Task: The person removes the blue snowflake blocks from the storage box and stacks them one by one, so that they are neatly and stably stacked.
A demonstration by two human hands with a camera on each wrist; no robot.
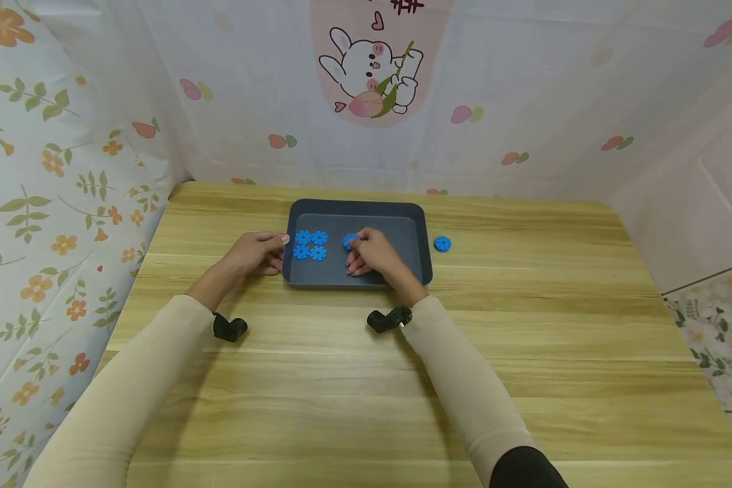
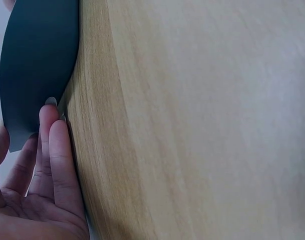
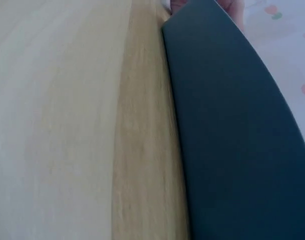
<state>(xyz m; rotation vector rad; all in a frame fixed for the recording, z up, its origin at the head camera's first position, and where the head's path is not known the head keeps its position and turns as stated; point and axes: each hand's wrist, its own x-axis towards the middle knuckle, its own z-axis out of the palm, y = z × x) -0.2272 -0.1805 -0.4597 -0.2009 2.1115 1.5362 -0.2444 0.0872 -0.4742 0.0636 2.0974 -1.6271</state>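
A dark grey rectangular tray (image 1: 366,280) lies on the wooden table. In its left half, several blue notched plastic discs (image 1: 310,245) are grouped close together. My left hand (image 1: 256,254) holds the tray's left wall, thumb at the rim and fingers against the outside; the left wrist view shows those fingers (image 2: 60,165) along the wall. Over the tray's middle, my right hand (image 1: 372,251) pinches another blue notched disc (image 1: 350,240), partly covered by the fingers. The right wrist view shows mainly the tray's outer wall (image 3: 232,125), and the right hand's work is hidden there.
One more blue notched disc (image 1: 442,243) lies on the table just right of the tray. Behind the table hangs a patterned white cloth (image 1: 250,81), and a floral cloth (image 1: 61,203) hangs along the left side. Black wrist cameras (image 1: 230,328) sit below both hands.
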